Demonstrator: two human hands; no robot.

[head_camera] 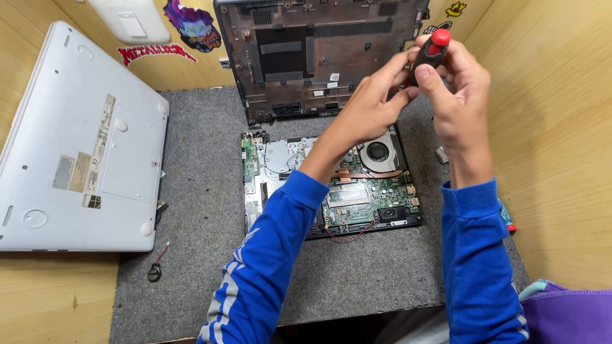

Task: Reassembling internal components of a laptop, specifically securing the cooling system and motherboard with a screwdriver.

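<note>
Head view, looking down at both hands over the bench (64, 299). Nearest: two blue sleeves rising from the lower edge; a purple cloth (567, 312) at lower right, below the right elbow.

Under the left forearm, on a grey mat (204, 191), lies an opened laptop base (331, 185): green circuit board, copper heat pipe and round fan (377, 151) exposed just below the hands. A thin red wire trails off its near edge. Left of the left arm, well apart, a coin cell on a short lead (155, 271) rests on the mat; further left a white laptop (76, 146) lies underside up, partly off the mat.

Hands together, raised above the fan. Left hand (370, 105) and right hand (456, 95) are both clamped on a small screwdriver (430, 54) with black grip and red cap; right fingers wrap the upper handle, left fingertips pinch lower down. Shaft and tip are hidden by the fingers, so I cannot tell what is fitted.

Handling judgement: the screwdriver looks light and stiff, with a ridged grip unlikely to slip; best held on the black handle, cap free to spin. The board below appears fragile, with edges the safe hold.

Beyond the hands: a removed dark bottom cover (306, 57) leans against the wooden wall, inner side facing out. Stickers on that wall to the left, and a white object at the top left.
</note>
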